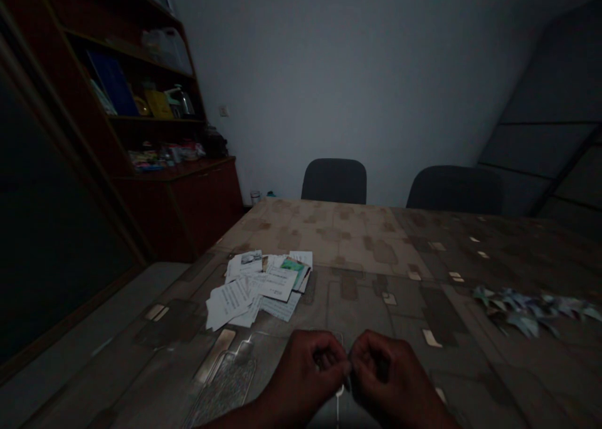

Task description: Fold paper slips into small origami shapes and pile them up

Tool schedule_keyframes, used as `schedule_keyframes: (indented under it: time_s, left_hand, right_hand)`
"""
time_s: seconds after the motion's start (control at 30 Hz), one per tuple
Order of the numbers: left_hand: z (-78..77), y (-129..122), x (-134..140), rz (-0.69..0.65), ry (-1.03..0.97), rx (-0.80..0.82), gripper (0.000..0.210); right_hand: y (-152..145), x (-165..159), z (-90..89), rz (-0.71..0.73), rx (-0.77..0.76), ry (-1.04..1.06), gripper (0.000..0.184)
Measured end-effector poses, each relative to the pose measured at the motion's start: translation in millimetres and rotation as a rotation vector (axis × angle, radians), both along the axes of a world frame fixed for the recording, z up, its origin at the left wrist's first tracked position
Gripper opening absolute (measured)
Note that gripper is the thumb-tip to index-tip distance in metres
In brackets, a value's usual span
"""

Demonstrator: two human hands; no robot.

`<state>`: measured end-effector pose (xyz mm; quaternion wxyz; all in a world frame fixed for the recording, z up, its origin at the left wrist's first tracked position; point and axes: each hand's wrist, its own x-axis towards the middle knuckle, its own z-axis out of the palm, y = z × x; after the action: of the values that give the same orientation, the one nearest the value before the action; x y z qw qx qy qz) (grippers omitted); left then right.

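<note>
Low over the near part of the table, my left hand [316,367] and my right hand [386,374] meet with thumbs and forefingers pinched together. Both are closed. A small dark sliver shows just below the touching fingertips, too dim and too covered to name. Ahead and to the left of my hands lies a loose, overlapping pile of printed paper sheets [235,297], one of them bearing a green picture [294,266]. Far to the right sits a cluster of folded paper pieces [520,310], with pointed shapes.
A patterned cloth [348,244] covers the table. Two grey chairs, one in the middle [333,179] and one at right [454,187], stand behind its far edge. At left is a dark red cabinet [207,194] with filled shelves. The room is dim.
</note>
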<state>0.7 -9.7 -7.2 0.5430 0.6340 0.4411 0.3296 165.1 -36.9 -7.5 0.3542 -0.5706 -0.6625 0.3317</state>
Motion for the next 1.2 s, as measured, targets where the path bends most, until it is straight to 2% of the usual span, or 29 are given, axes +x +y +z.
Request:
schedule_keyframes:
  time_s: [0.33,0.63,0.77,1.0,1.2]
  left_hand:
    - [-6.0,9,1,-0.042,-0.275,-0.315,0.015]
    - [-4.3,14,1,-0.033,-0.306,-0.396,0.022]
    - [-3.1,17,0,0.013,-0.299,-0.386,0.021]
    - [-0.3,16,-2,0.022,-0.321,-0.354,0.031]
    - [-8.0,18,0,0.011,-0.334,-0.324,0.034]
  right_hand:
    - [9,3,-0.5,-0.023,-0.218,0.294,0.014]
    - [12,4,-1.3,-0.034,-0.241,0.339,0.022]
    - [9,9,-3.9,-0.020,-0.149,0.333,0.022]
    - [7,11,-0.6,0.044,0.161,0.097,0.014]
    - [8,12,-6.7,-0.008,0.169,0.066,0.013]
